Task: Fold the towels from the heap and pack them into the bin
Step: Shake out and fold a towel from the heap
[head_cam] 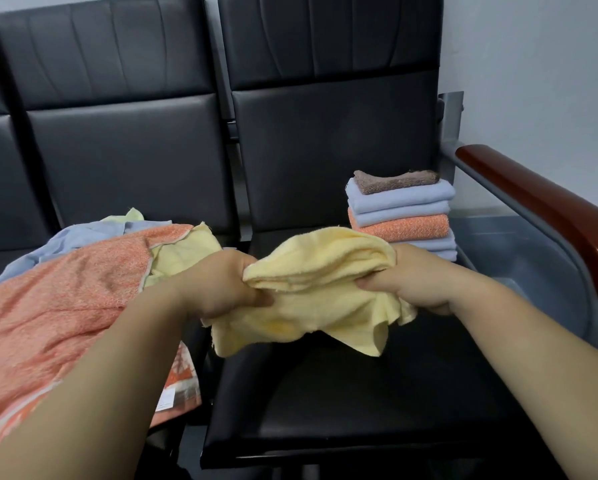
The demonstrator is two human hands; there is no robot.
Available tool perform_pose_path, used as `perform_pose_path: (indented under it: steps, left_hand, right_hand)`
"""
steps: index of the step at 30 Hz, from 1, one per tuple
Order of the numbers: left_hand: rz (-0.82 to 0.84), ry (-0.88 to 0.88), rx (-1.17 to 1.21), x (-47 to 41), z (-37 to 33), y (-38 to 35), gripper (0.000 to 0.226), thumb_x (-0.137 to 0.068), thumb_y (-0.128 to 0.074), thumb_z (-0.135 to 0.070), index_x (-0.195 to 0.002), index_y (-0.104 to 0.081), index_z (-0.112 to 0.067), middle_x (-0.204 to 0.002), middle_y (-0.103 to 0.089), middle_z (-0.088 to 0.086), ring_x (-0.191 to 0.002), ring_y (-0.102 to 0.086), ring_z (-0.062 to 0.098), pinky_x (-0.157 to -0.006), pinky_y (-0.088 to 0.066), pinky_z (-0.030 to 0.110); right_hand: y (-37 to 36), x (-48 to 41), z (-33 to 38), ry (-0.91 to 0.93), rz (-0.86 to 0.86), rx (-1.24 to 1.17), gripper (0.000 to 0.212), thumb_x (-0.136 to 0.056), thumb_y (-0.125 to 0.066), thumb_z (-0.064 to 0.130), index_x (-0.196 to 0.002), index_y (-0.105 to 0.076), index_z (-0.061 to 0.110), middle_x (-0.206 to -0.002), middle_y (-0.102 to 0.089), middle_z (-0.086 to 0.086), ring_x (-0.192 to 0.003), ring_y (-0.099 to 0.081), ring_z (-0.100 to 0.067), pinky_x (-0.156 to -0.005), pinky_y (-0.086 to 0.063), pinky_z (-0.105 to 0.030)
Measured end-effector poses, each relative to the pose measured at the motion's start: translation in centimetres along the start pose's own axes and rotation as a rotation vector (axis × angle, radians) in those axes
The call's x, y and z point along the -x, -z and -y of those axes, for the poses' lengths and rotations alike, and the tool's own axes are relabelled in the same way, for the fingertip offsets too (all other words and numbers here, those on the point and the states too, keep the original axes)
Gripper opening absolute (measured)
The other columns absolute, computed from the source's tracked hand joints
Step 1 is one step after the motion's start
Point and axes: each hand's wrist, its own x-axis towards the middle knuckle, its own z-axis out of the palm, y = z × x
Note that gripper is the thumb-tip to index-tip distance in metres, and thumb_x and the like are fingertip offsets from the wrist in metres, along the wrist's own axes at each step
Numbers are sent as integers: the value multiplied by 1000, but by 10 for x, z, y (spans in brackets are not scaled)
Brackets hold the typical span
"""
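A pale yellow towel (321,292) hangs bunched between both hands above the black seat (359,403). My left hand (221,285) grips its left end and my right hand (411,282) grips its right end. On the left seat lies the heap (65,289): a large orange towel on top, with lilac and yellow towels beneath. At the back right of the seat stands a stack of folded towels (401,216), brown on top, then lilac, orange and lilac. No bin is recognisable in view.
The black padded seats have tall backrests (325,133) close behind. A dark wooden armrest (547,209) on a grey metal frame (533,271) bounds the right side. A white wall is at the far right.
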Motion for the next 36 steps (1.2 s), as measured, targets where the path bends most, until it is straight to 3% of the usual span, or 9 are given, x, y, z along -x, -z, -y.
perform_pose_path:
  steps: [6,9,13,16,20,26,30,33,36]
  left_hand:
    - [-156,-123,564,25,-10,10,17,-96,-60,-1,-102,-69,-13,-82,-76,2,-71,-72,15,-57,-53,25]
    - [-144,-151,602,29,-14,18,28,-88,-73,-3,-112,-70,-17,-98,-78,1,-90,-75,14,-69,-59,26]
    - [3,-85,308,24,-8,44,40,-67,-94,-21,-100,-73,-31,-98,-78,-3,-93,-74,17,-79,-62,40]
    - [-45,17,-156,8,-10,56,39,-64,-92,-34,-93,-67,-36,-88,-72,-11,-85,-69,13,-73,-59,38]
    - [-163,33,-438,-20,-11,79,29,-72,-83,-35,-87,-58,-31,-86,-65,-9,-79,-60,14,-70,-52,34]
    - [-490,38,-569,-54,-14,114,11,-86,-52,-14,-84,-42,-18,-79,-58,3,-67,-55,24,-55,-44,36]
    - [-664,-40,-701,-64,-21,145,15,-88,-51,-10,-86,-39,-19,-76,-55,2,-61,-50,23,-53,-39,35]
    - [-623,-46,-703,-59,-20,145,15,-89,-53,-14,-87,-40,-21,-76,-56,0,-62,-52,20,-51,-36,33]
    - [-394,-19,-586,-48,-7,122,15,-82,-63,-26,-85,-49,-25,-78,-61,-4,-69,-59,19,-56,-47,34]
  right_hand:
    - [1,12,12,56,45,171,42,-75,-88,42,-113,-71,35,-111,-77,8,-105,-73,-14,-95,-59,-48]
    - [0,12,21,24,28,321,41,-72,-89,42,-108,-70,36,-104,-77,12,-98,-73,-10,-91,-60,-44]
    - [10,6,52,-16,61,552,31,-76,-86,40,-100,-69,33,-91,-76,5,-84,-74,-18,-69,-60,-33]
    - [16,-2,75,-93,98,674,24,-76,-86,35,-92,-69,29,-85,-76,1,-79,-74,-21,-69,-62,-35]
    - [17,-29,103,-76,-31,832,17,-79,-81,23,-84,-65,24,-89,-71,-2,-74,-69,-20,-60,-55,-33]
    - [36,-85,132,93,-450,967,11,-84,-56,15,-77,-50,22,-82,-57,2,-79,-58,-27,-55,-38,-34]
    - [53,-100,156,199,-630,988,9,-90,-52,20,-81,-50,19,-80,-51,2,-74,-53,-27,-54,-31,-34]
    - [54,-95,154,254,-636,943,19,-94,-52,30,-79,-49,19,-80,-53,1,-70,-53,-24,-54,-34,-35]
    - [41,-86,126,226,-474,968,20,-95,-54,29,-78,-48,21,-80,-53,3,-69,-53,-17,-59,-38,-35]
